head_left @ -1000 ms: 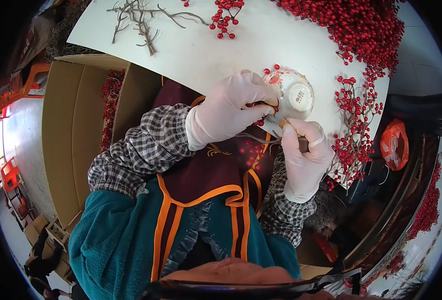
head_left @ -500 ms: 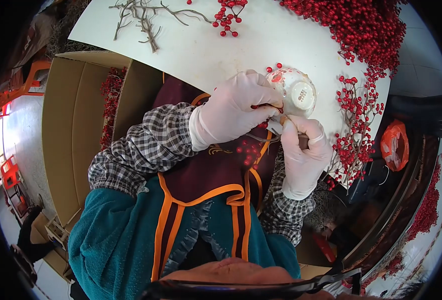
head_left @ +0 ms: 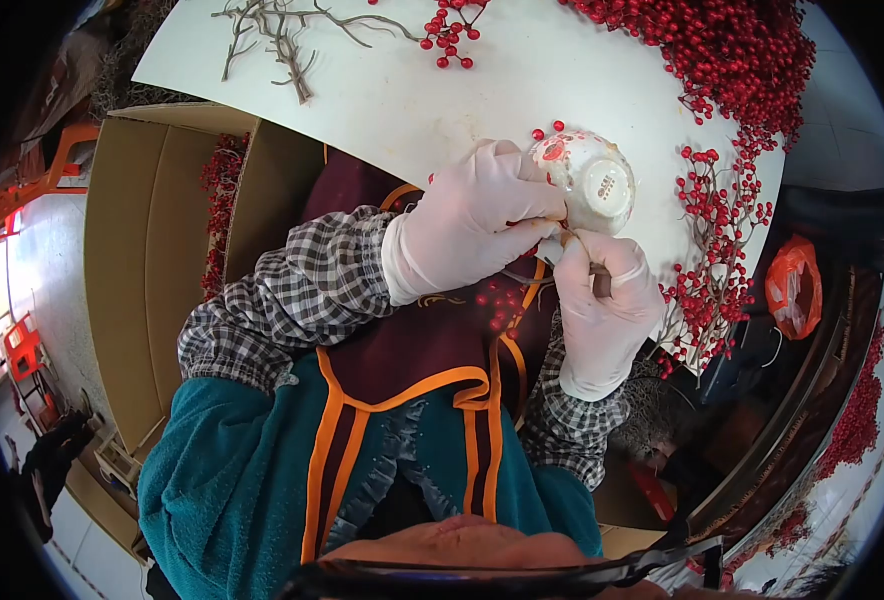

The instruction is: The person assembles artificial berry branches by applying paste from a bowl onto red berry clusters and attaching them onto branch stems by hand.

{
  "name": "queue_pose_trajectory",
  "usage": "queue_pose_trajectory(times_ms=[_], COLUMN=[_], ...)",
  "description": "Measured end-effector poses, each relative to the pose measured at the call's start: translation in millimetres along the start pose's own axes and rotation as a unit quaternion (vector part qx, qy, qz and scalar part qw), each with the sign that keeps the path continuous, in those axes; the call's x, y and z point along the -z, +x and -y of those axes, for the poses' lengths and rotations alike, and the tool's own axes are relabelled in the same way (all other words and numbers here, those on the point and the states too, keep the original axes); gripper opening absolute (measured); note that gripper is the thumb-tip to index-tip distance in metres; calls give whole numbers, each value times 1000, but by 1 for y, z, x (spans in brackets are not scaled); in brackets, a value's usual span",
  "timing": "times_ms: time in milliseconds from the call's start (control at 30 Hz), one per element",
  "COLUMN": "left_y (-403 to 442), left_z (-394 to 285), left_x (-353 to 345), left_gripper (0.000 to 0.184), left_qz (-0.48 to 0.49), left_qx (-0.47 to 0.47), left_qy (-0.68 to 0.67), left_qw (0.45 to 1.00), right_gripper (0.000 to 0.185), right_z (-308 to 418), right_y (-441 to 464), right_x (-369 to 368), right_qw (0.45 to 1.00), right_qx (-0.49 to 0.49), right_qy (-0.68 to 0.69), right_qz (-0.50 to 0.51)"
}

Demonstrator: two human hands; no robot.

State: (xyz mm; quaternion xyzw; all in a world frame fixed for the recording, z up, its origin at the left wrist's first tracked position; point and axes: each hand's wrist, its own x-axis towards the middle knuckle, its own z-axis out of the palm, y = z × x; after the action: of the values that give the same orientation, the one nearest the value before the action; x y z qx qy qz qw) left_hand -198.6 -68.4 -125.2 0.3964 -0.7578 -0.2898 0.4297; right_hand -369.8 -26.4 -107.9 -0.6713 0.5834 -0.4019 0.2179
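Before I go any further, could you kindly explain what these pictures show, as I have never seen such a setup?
Certainly. There is no machine here: a person works with two bare-of-tools hands in thin white gloves, the left hand and the right hand. One camera, worn on the head, takes every picture, looking down past the chin.

On the smooth white table lie an upside-down white bowl with a red pattern, bare grey-brown twigs, a heap of small red berries and red-berried branches.

Both hands pinch close together at what looks like a thin stem; the fingers hide who grips what.
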Motion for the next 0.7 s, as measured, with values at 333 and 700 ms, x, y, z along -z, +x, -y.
queue_pose_trajectory(times_ms=[333,700], left_y=[-4,-4], left_z=[5,10], left_x=[-9,0], left_gripper=[22,11], left_qz=[-69,-4], left_qx=[-61,-5], left_qy=[19,-34], left_qw=[996,999], right_gripper=[17,13], right_z=[6,1], right_y=[3,1], right_x=[-8,-15], right_qw=[999,995], right_qx=[4,-50], right_qy=[-36,81], right_qz=[-6,26])
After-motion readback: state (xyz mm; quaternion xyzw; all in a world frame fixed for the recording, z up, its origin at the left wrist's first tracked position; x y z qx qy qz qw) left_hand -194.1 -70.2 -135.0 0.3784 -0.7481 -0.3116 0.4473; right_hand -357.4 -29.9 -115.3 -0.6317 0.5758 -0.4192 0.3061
